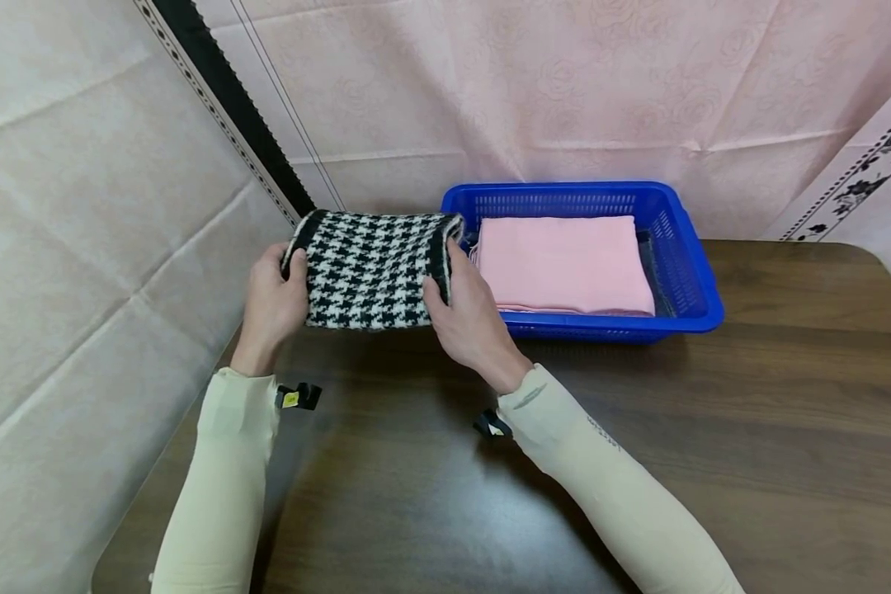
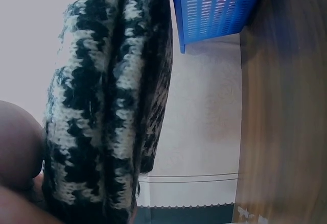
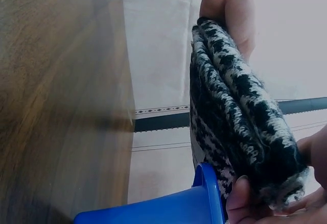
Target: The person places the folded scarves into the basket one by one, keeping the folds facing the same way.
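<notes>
Both hands hold a folded black-and-white houndstooth knit scarf (image 1: 371, 272) by its two short ends, above the table and left of the basket. My left hand (image 1: 275, 293) grips the left end, thumb on top. At the right end, my right hand (image 1: 471, 313) pinches the folded layers between thumb and fingers, close to the basket's left rim. The right wrist view shows the thick folded edge of the scarf (image 3: 240, 101) spanning between the hands. A folded pink cloth (image 1: 564, 264) lies inside the blue plastic basket (image 1: 701, 289).
Some dark blue fabric (image 1: 653, 272) shows beneath the pink cloth. The basket stands at the back of the brown wooden table (image 1: 787, 396), against a pale cloth-covered wall (image 1: 564, 91). Another pale covering (image 1: 96, 231) rises along the left side.
</notes>
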